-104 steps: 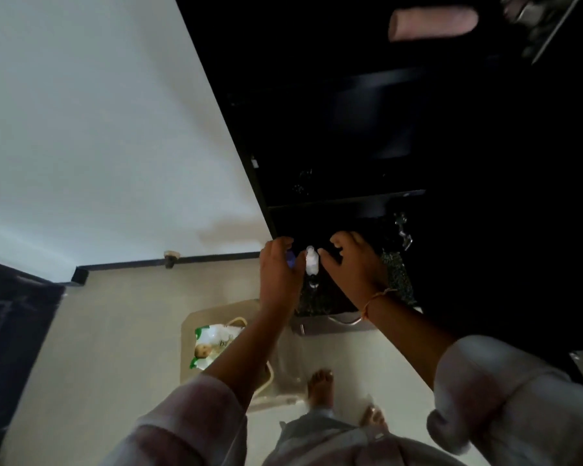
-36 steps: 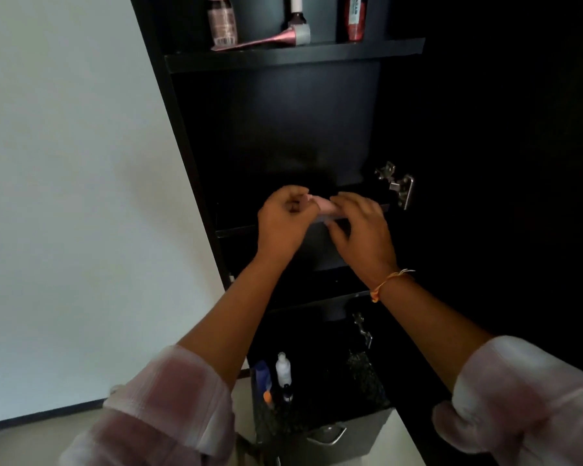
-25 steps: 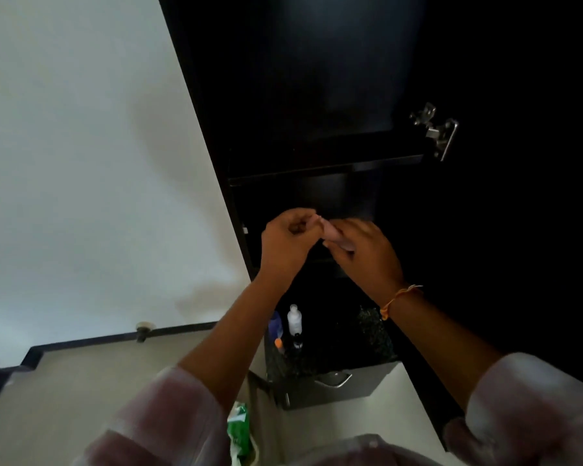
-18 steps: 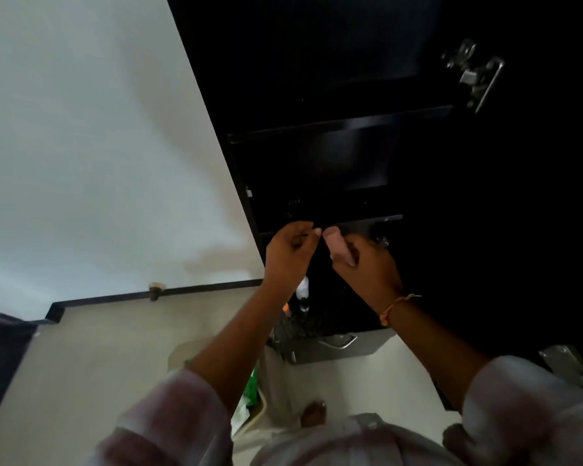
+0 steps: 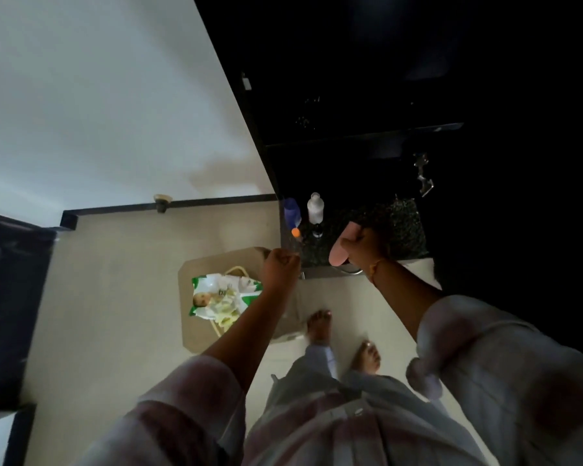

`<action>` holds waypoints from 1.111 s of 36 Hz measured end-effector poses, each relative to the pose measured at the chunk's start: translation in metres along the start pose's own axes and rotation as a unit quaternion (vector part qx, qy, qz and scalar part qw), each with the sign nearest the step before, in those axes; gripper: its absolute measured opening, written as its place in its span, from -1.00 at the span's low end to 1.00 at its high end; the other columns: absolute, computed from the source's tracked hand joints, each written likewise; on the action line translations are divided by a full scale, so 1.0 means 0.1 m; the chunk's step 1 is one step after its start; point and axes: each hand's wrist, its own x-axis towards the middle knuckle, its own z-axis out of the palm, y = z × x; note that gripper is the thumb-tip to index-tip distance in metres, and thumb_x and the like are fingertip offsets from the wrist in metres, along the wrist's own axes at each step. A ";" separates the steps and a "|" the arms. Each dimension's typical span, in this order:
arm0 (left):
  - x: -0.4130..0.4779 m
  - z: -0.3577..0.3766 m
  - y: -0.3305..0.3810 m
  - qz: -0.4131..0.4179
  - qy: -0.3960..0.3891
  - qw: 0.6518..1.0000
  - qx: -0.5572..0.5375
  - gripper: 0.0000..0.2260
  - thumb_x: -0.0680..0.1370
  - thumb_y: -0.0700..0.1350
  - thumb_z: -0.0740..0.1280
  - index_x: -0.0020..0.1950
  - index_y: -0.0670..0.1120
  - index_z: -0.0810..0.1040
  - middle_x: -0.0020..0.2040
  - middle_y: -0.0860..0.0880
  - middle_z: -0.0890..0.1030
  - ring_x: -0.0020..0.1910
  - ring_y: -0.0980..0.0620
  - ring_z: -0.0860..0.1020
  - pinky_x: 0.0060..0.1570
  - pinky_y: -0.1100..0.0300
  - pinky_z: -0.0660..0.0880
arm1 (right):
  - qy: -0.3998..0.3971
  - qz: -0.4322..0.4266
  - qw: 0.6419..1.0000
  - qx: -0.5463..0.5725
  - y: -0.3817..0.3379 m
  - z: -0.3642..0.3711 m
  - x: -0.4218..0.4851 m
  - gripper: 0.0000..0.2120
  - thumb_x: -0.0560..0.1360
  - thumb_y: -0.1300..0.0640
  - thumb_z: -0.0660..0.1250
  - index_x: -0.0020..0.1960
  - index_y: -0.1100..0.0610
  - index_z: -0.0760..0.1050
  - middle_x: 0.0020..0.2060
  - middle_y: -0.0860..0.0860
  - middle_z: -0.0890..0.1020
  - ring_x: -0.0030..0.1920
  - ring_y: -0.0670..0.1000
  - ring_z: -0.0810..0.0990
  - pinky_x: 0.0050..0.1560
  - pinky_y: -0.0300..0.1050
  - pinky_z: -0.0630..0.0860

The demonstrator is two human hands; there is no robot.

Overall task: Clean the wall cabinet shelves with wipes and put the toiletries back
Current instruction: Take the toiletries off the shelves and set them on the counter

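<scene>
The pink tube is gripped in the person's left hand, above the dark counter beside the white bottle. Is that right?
Not quite. The head view shows the pink tube gripped in the right hand, not the left hand, which is closed in a fist. It is above the dark counter, beside the white bottle.

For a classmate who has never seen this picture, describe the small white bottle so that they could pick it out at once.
Find the dark speckled counter at the foot of the black wall cabinet. At its left end stands the small white plastic bottle, upright. Its neighbour on the left is a blue bottle with an orange tip; this one is plain white.
</scene>
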 end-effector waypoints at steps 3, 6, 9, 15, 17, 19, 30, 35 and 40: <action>-0.02 0.06 0.07 -0.012 -0.026 1.000 0.012 -0.91 0.36 -0.10 0.30 -0.31 -0.02 0.58 -0.36 -0.15 0.56 -0.26 -0.22 0.59 -0.15 -0.13 0.56 | -0.020 0.003 1.000 -0.018 0.03 0.11 0.20 -0.12 0.07 -0.40 0.25 0.22 0.15 0.51 0.06 0.20 0.63 0.02 0.26 0.63 -0.01 0.22 0.60; 0.04 0.13 0.07 -0.024 -0.029 0.998 0.042 -0.87 0.36 -0.08 0.28 -0.36 -0.08 0.46 -0.35 -0.09 0.56 -0.22 -0.25 0.62 -0.21 -0.02 0.55 | -0.024 -0.001 0.999 -0.045 -0.20 0.09 0.11 -0.26 0.22 -0.30 0.35 0.25 0.15 0.50 0.13 0.22 0.60 0.11 0.26 0.59 0.11 0.20 0.55; 0.16 0.21 -0.04 -0.038 -0.027 0.998 0.053 -0.85 0.35 -0.08 0.28 -0.41 -0.08 0.45 -0.45 -0.03 0.51 -0.23 -0.26 0.62 -0.28 0.11 0.46 | -0.019 -0.018 0.996 -0.081 -0.59 0.00 -0.19 -0.54 0.45 0.02 0.41 0.26 0.25 0.50 0.18 0.24 0.57 0.18 0.25 0.55 0.18 0.11 0.49; 0.22 0.25 0.02 -0.047 -0.022 0.997 0.051 -0.88 0.47 -0.13 0.34 -0.26 -0.10 0.49 -0.24 -0.11 0.61 -0.14 -0.17 0.63 -0.14 0.07 0.55 | -0.025 -0.020 0.996 -0.084 -0.64 0.07 -0.14 -0.62 0.51 0.05 0.37 0.26 0.21 0.50 0.17 0.22 0.57 0.18 0.25 0.54 0.17 0.09 0.49; 0.25 0.26 0.04 -0.042 -0.022 0.997 0.062 -0.88 0.48 -0.13 0.33 -0.25 -0.08 0.46 -0.30 -0.05 0.55 -0.15 -0.19 0.61 -0.24 0.16 0.45 | -0.034 -0.017 0.996 -0.082 -0.64 0.08 -0.10 -0.61 0.52 0.04 0.36 0.27 0.21 0.50 0.18 0.22 0.58 0.18 0.25 0.54 0.18 0.11 0.49; 0.27 0.27 0.06 -0.037 -0.023 0.996 0.083 -0.83 0.48 -0.16 0.33 -0.30 -0.11 0.43 -0.38 -0.03 0.50 -0.17 -0.23 0.60 -0.28 0.17 0.37 | -0.036 -0.015 0.996 -0.084 -0.62 0.10 -0.04 -0.60 0.52 0.03 0.36 0.28 0.21 0.50 0.18 0.23 0.57 0.18 0.25 0.54 0.18 0.12 0.49; 0.30 0.28 0.11 -0.034 -0.014 0.996 0.085 -0.86 0.50 -0.10 0.36 -0.03 -0.16 0.58 -0.15 -0.09 0.62 -0.15 -0.06 0.57 -0.19 0.20 0.40 | -0.033 -0.034 0.993 -0.110 -0.52 0.10 0.07 -0.65 0.47 0.07 0.41 0.20 0.21 0.54 0.11 0.21 0.61 0.12 0.24 0.57 0.13 0.14 0.53; 0.26 0.25 0.13 -0.036 -0.014 0.996 0.085 -0.83 0.50 -0.09 0.36 0.03 -0.15 0.57 -0.14 -0.05 0.61 -0.18 -0.01 0.54 -0.27 0.23 0.34 | -0.034 -0.050 0.992 -0.115 -0.53 0.07 0.04 -0.72 0.47 0.14 0.40 0.13 0.23 0.57 0.06 0.22 0.62 0.09 0.23 0.58 0.11 0.10 0.53; 0.19 0.22 0.14 -0.024 -0.015 0.995 0.099 -0.83 0.48 -0.10 0.35 0.02 -0.14 0.58 -0.14 -0.05 0.61 -0.14 -0.04 0.59 -0.24 0.23 0.37 | -0.028 -0.047 0.990 -0.127 -0.57 0.04 -0.02 -0.76 0.49 0.13 0.38 0.08 0.27 0.56 0.01 0.26 0.62 0.05 0.25 0.58 0.06 0.05 0.51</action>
